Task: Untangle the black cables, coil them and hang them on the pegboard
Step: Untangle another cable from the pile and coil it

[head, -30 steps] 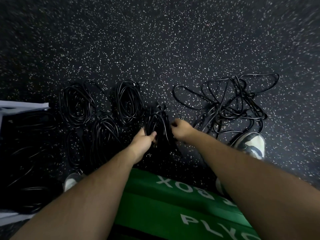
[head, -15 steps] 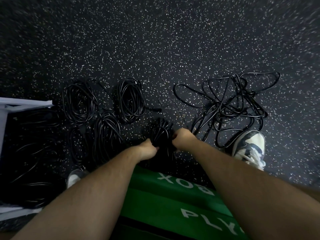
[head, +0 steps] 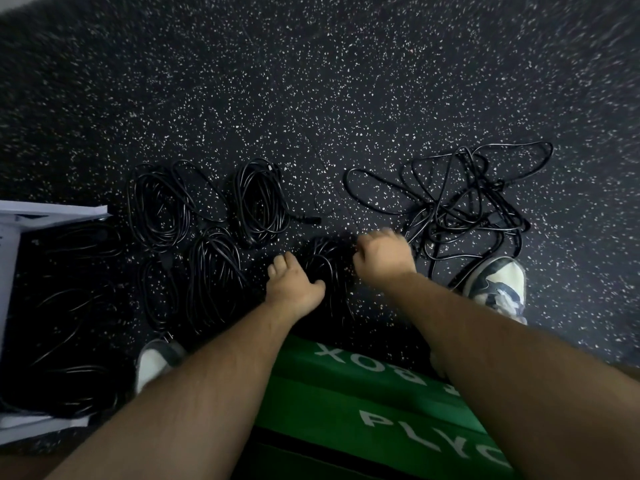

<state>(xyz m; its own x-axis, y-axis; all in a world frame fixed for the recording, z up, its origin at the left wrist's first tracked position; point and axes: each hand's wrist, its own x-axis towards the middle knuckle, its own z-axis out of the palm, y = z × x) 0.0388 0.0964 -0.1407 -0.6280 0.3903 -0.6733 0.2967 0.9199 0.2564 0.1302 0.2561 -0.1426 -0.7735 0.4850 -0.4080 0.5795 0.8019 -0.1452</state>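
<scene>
1. The left hand (head: 294, 289) is gripping the near-left side of a small coil (head: 327, 263) of black cable. Its fingers (head: 277, 266) are curling down over the strands and the thumb is lying across them.
2. The right hand (head: 382, 258) is closing in a fist on the coil's far-right edge. It is blurred and its fingertips are hidden underneath.
3. The small coil is sitting on the speckled floor (head: 311, 98) between the two hands, just beyond the green box (head: 363, 393).
4. A loose tangle of cable (head: 460, 202) is sprawling on the floor to the right, just beside the right hand. Its near loops are running toward the right shoe (head: 498, 285).
5. Four coiled bundles are lying on the floor to the left:
   - a far-left one (head: 159, 206)
   - a far-middle one (head: 259, 202), with a plug end sticking out to the right
   - a near-middle one (head: 214, 271)
   - a thinner near-left one (head: 156, 296)
6. The near-middle bundle is lying just beside the left hand. I cannot tell whether they are touching.
7. A white-rimmed box (head: 8, 258) is sitting at the left edge, with more dark cables lying inside it.
8. The left shoe (head: 152, 362) is showing beside the left forearm, near the box.
9. The green box is carrying white lettering, which is reading upside down from this view.
</scene>
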